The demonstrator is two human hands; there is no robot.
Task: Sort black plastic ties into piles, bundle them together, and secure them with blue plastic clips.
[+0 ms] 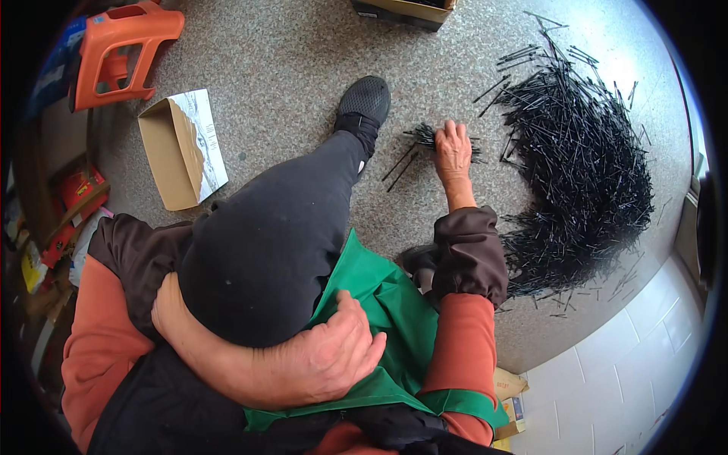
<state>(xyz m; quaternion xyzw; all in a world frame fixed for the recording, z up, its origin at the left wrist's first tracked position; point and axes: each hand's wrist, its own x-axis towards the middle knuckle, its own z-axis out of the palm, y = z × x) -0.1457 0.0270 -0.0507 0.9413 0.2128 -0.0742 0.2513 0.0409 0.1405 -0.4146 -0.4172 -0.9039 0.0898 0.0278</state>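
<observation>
On the speckled floor in front of me, my right hand (453,152) closes over a small bundle of thin black sticks (425,135). Stick ends show on both sides of the hand, and a few longer ones poke out toward the lower left. What kind of sticks they are is too small to make out. My left hand (330,356) rests on the green apron (379,292) in my lap, its fingers loosely bent and apart, with nothing seen in them. To the right of my right hand lies a large heap of similar black sticks (580,174).
An opened cardboard box (165,155) stands left of my shoe (364,100). Farther left is an orange plastic stool (125,45). Another box (406,11) sits at the far edge. Loose sticks lie around the heap, beside a white tiled wall (607,371).
</observation>
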